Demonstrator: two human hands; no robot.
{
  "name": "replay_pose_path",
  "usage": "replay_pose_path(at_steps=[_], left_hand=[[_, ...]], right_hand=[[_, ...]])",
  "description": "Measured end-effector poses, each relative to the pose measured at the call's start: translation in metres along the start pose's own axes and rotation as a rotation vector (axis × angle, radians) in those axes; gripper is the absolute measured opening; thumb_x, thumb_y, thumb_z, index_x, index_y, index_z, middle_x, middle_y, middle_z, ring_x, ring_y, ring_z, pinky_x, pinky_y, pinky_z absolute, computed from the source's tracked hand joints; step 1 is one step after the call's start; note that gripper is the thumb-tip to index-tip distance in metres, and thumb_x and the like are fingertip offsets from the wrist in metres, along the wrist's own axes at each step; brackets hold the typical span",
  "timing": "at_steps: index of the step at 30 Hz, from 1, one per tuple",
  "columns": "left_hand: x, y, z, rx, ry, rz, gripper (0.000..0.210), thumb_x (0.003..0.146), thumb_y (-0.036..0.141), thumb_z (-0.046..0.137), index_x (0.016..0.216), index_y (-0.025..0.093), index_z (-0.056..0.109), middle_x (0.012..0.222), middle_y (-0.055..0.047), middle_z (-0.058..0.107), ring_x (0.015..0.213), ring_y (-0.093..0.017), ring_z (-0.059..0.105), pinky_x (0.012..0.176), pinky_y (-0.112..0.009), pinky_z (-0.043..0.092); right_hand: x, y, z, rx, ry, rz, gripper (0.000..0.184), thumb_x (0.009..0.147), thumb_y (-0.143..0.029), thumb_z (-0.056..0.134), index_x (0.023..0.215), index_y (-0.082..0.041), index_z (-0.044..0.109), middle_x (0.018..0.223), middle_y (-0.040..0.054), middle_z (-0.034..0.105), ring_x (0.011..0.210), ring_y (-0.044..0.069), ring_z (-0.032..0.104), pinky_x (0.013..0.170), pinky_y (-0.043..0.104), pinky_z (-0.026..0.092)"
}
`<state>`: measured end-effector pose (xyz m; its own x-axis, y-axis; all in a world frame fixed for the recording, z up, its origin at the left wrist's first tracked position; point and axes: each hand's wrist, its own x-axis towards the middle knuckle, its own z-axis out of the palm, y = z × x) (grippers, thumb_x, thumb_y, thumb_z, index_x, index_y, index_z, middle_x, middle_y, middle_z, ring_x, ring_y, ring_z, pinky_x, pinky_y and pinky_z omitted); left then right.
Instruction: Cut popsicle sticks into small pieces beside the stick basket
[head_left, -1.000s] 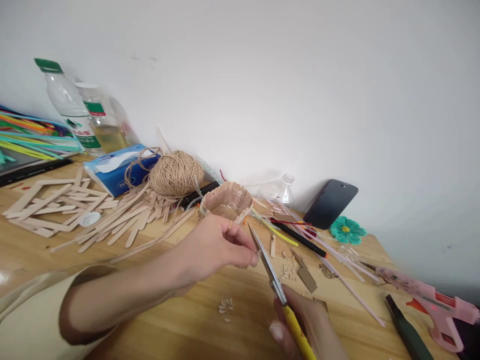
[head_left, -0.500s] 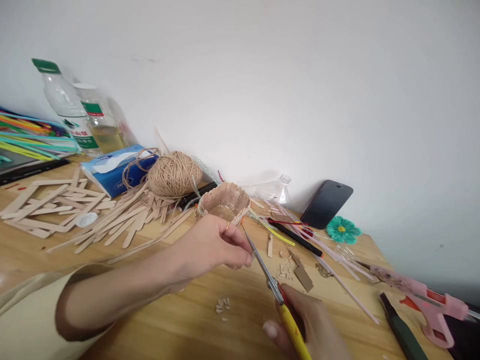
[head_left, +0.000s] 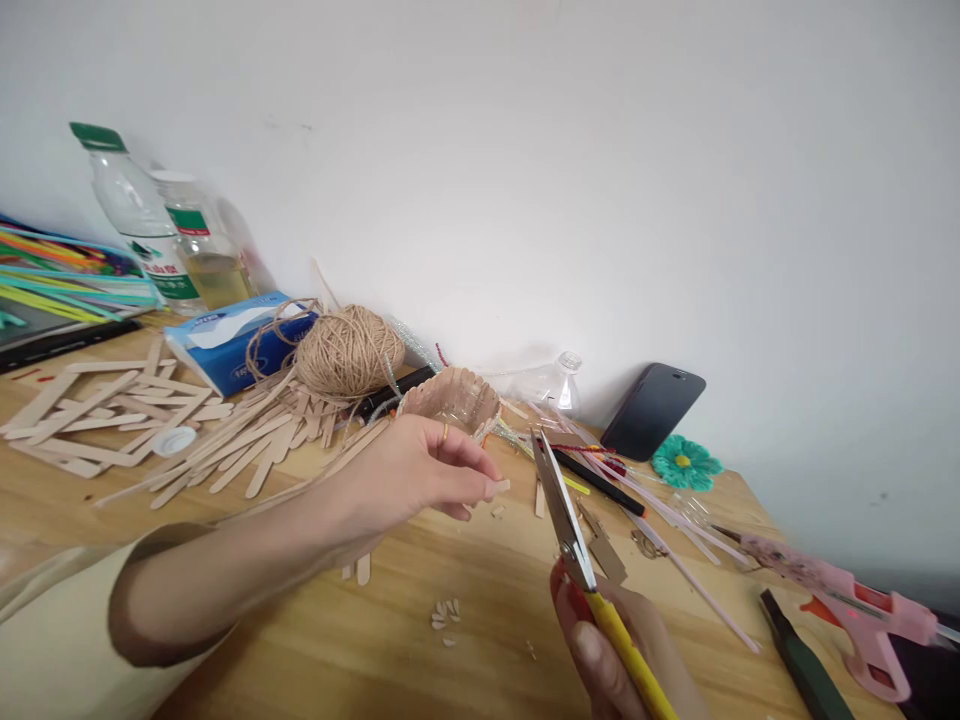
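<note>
Between the thumb and fingertips of my left hand (head_left: pixel 427 468) is a short piece of wooden craft stick (head_left: pixel 502 487), most of it hidden by the fingers. My right hand (head_left: pixel 619 650) grips the yellow handles of a pair of scissors (head_left: pixel 566 530). The blades point up and away, nearly closed, and stand apart from the stick piece. Just beyond my left hand sits a small basket (head_left: pixel 454 393) made of wooden sticks around clear plastic. Several tiny white petal-shaped chips (head_left: pixel 445 613) lie on the wooden table (head_left: pixel 360 650) below.
Loose craft sticks (head_left: pixel 255 440), a ball of twine (head_left: pixel 351 350) and a blue tissue pack (head_left: pixel 232 350) are on the left. A phone (head_left: pixel 652 412) leans on the wall near a teal flower (head_left: pixel 684 462). A pink glue gun (head_left: pixel 847 600) lies at right. Bottles (head_left: pixel 142 220) stand at back left.
My right hand has drawn the scissors right and away from my left hand. The end of the stick piece now shows at my left fingertips, and a small scrap lies beneath them.
</note>
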<state>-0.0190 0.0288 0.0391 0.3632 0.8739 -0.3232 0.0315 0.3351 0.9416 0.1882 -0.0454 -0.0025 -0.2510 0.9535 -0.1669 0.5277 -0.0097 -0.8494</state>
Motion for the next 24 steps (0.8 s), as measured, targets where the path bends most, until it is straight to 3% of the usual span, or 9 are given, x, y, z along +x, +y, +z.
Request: replay_pose_path(at_steps=[4,9,14,19,24], left_hand=[[-0.002,-0.001,0.002,-0.034,-0.004,-0.001,0.009,0.062,0.023,0.071,0.066,0.016,0.065,0.059,0.003,0.060,0.055,-0.008,0.053,0.056,-0.021,0.043],[-0.002,-0.003,0.006,-0.097,-0.017,-0.012,0.010,0.060,0.019,0.072,0.063,0.015,0.063,0.059,0.003,0.060,0.057,-0.009,0.054,0.056,-0.022,0.045],[-0.003,-0.004,0.013,-0.141,-0.030,-0.022,0.009,0.061,0.015,0.070,0.061,0.014,0.061,0.058,0.003,0.061,0.057,-0.008,0.054,0.055,-0.020,0.045],[-0.005,-0.004,0.015,-0.167,-0.034,-0.025,0.008,0.061,0.015,0.070,0.058,0.014,0.062,0.057,0.004,0.061,0.056,-0.007,0.054,0.055,-0.019,0.045],[-0.005,-0.007,0.015,-0.176,-0.037,-0.023,0.008,0.060,0.016,0.070,0.059,0.014,0.063,0.058,0.002,0.063,0.057,-0.009,0.055,0.057,-0.021,0.046]], right_hand=[[0.002,0.000,0.002,0.055,-0.051,-0.025,0.062,0.068,-0.082,0.033,0.061,-0.021,0.038,0.056,-0.0037,0.035,0.046,0.010,0.031,0.042,0.024,0.023],[0.002,0.014,0.013,0.048,-0.003,-0.089,0.063,0.070,-0.080,0.035,0.066,-0.019,0.048,0.056,-0.0018,0.043,0.050,0.012,0.040,0.045,0.023,0.033],[-0.003,0.020,0.019,0.038,0.038,-0.073,0.061,0.071,-0.077,0.039,0.077,-0.018,0.055,0.069,0.0034,0.054,0.061,0.017,0.051,0.056,0.025,0.043],[-0.004,0.015,0.017,0.001,0.005,-0.091,0.053,0.077,-0.071,0.041,0.074,-0.019,0.055,0.065,0.0024,0.052,0.059,0.016,0.048,0.053,0.026,0.041],[-0.001,0.015,0.016,-0.003,0.007,-0.102,0.061,0.073,-0.077,0.037,0.073,-0.018,0.054,0.065,0.0023,0.050,0.060,0.017,0.049,0.054,0.026,0.042]])
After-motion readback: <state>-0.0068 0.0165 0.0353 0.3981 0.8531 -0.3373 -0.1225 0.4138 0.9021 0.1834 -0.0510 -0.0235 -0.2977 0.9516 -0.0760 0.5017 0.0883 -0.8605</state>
